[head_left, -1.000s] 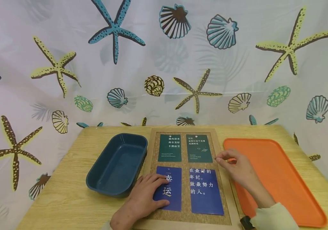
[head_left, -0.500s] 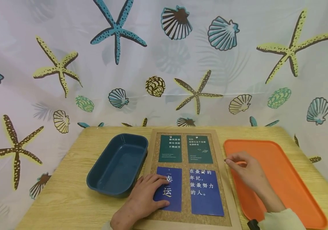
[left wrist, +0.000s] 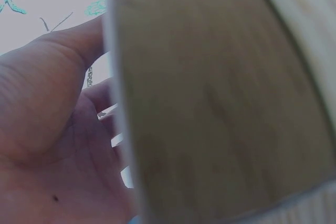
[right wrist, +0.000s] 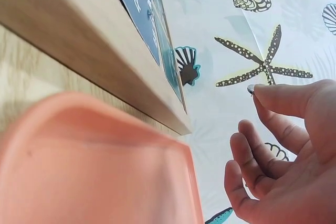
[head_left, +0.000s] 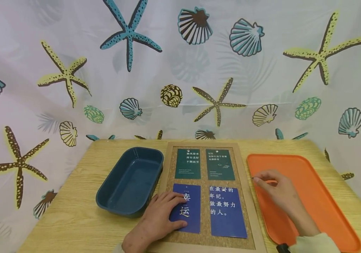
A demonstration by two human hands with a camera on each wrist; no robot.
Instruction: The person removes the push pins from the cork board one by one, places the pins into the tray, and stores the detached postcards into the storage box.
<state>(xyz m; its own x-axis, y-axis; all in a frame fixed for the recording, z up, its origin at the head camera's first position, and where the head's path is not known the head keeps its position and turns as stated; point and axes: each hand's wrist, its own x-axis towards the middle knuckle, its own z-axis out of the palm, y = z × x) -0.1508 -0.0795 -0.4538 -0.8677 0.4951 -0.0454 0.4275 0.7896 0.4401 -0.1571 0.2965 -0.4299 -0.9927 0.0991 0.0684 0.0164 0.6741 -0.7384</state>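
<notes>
Our right hand [head_left: 278, 191] has carried its pinched pushpin [head_left: 254, 179] off the cork board [head_left: 204, 205] toward 3 o'clock, over the orange tray [head_left: 320, 196]. Left hand [head_left: 158, 218] stays flat on the blue card [head_left: 185, 214], holding nothing.

The right hand [head_left: 277, 188] pinches something [head_left: 253, 178] too small to identify.
</notes>
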